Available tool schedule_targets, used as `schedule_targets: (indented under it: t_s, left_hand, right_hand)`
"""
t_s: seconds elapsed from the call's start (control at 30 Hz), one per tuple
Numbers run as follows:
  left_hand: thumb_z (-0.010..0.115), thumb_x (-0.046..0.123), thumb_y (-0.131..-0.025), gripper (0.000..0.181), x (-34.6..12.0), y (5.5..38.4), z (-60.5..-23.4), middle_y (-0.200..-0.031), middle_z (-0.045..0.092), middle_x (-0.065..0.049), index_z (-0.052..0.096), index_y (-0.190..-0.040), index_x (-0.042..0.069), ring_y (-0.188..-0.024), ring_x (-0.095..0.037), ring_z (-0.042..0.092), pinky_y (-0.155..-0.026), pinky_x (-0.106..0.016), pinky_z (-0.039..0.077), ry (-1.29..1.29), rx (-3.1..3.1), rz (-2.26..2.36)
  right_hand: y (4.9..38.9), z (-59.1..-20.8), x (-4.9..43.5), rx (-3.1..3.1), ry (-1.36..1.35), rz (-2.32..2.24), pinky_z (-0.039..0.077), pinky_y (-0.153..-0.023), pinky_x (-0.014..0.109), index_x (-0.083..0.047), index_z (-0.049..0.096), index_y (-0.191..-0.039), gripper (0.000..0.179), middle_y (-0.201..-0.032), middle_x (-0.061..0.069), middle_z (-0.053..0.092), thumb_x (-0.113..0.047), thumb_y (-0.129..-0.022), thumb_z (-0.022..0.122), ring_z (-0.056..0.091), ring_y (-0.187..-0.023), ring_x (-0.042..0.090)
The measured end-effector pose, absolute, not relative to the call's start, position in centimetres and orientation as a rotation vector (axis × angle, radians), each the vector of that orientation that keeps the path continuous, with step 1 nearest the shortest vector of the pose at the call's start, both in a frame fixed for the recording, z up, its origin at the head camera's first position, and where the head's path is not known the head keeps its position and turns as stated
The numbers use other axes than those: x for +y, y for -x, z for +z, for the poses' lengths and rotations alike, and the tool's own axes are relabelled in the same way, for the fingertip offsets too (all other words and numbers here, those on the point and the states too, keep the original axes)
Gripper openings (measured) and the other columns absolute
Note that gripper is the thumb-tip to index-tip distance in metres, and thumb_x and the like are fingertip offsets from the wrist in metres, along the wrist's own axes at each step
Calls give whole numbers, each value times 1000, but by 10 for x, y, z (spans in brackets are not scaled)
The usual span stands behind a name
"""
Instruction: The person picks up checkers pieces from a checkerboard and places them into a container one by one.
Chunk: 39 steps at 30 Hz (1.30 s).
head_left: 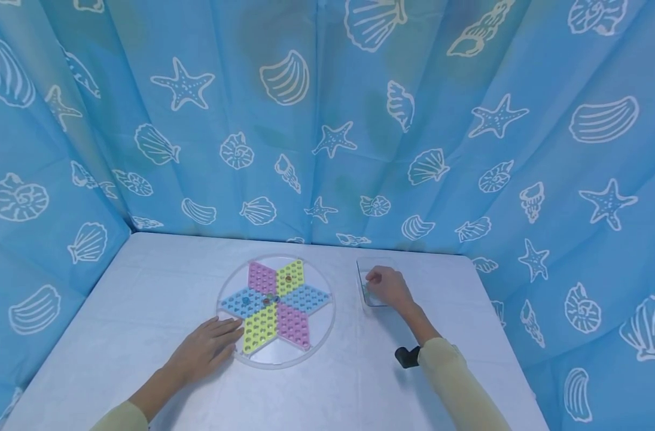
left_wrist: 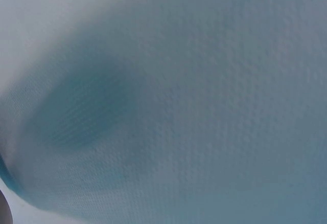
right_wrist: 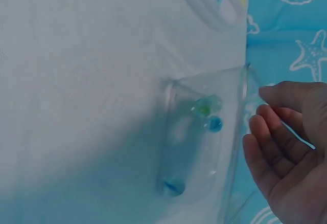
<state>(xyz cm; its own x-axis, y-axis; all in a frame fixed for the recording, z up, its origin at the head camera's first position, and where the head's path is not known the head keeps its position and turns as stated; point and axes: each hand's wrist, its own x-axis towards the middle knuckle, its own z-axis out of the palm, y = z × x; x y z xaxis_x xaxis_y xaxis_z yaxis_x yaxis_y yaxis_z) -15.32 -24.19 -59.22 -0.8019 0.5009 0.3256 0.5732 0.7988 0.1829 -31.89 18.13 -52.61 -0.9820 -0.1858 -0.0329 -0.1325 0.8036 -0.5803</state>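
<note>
In the head view, a round Chinese checkers board [head_left: 320, 335] with a pink, yellow and blue star lies on the table, several marbles [head_left: 245, 301] in its holes. My left hand [head_left: 206, 350] rests at its left edge, fingers extended and touching the rim. Over a clear plastic box [head_left: 378, 263] right of the board is my right hand [head_left: 390, 288], fingers bent. In the right wrist view, the box holds a green marble [right_wrist: 204, 107] and blue marbles [right_wrist: 215, 124]. Thumb and fingertips are close together there; whether something small sits between them is hidden.
A white cloth covers the table [head_left: 160, 287]. Blue curtains [head_left: 316, 120] with white shell prints hang behind and along the sides. A black device [head_left: 407, 357] sits at the right wrist. Blurred bluish fabric [left_wrist: 204, 106] fills most of the left wrist view.
</note>
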Motion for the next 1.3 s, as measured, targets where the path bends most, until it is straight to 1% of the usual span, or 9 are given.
schedule_targets:
  t_s: [0.13, 0.2, 0.33, 0.57, 0.8, 1.03, 1.2, 1.3]
  left_hand:
    - [63, 21, -95, 34, -243, 154, -594, -135, 62, -9, 68, -126, 7, -125, -28, 57, -109, -52, 37, 835, -2713, -402]
    - [62, 21, -96, 34, -243, 154, -596, -136, 62, -9, 68, -126, 7, -125, -28, 57, -109, -52, 37, 836, -2709, -405]
    - [62, 22, -96, 34, -244, 155, -598, -136, 61, -8, 68, -126, 7, -125, -28, 57, -110, -52, 37, 836, -2707, -412]
    - [62, 22, -96, 34, -244, 155, -597, -136, 62, -9, 68, -127, 7, -125, -28, 57, -110, -52, 37, 838, -2714, -418]
    - [62, 22, -96, 34, -243, 154, -596, -136, 61, -9, 68, -127, 7, -126, -28, 56, -110, -52, 36, 825, -2733, -429]
    - [60, 22, -97, 34, -242, 155, -596, -137, 60, -9, 68, -127, 7, -127, -28, 55, -111, -52, 35, 823, -2748, -445]
    - [60, 22, -97, 34, -242, 154, -595, -137, 61, -9, 68, -126, 7, -126, -28, 56, -111, -53, 35, 814, -2741, -450]
    - [60, 22, -97, 34, -242, 154, -595, -136, 61, -9, 68, -126, 7, -126, -29, 56, -111, -53, 35, 809, -2738, -455]
  right_hand:
    - [316, -520, 174, 2923, 306, -992, 57, -85, 40, -7, 70, -102, 11, -95, 6, 69, -10, -92, 69, 64, -92, 23]
    - [314, -516, 170, 2936, 328, -1020, 57, -85, 39, -8, 70, -101, 10, -94, 5, 69, -11, -92, 70, 64, -91, 22]
    - [308, -510, 161, 2950, 387, -1088, 58, -83, 37, -7, 71, -99, 9, -91, 4, 70, -10, -91, 72, 65, -88, 21]
    - [299, -501, 147, 2939, 488, -1160, 59, -80, 34, -4, 71, -103, 13, -90, 3, 70, -10, -91, 72, 66, -86, 19]
    - [294, -494, 133, 2905, 510, -1202, 59, -81, 32, -8, 72, -105, 13, -93, 1, 71, -12, -92, 72, 67, -88, 16]
    - [288, -493, 119, 2847, 530, -1258, 59, -83, 33, -5, 70, -109, 19, -101, 5, 71, -11, -92, 72, 68, -93, 19]
    - [286, -494, 106, 2793, 537, -1302, 59, -86, 34, -4, 70, -112, 22, -107, 11, 71, -11, -92, 72, 68, -96, 20]
    - [286, -496, 97, 2760, 534, -1318, 58, -86, 34, -6, 70, -112, 21, -108, 13, 71, -11, -92, 72, 68, -96, 20]
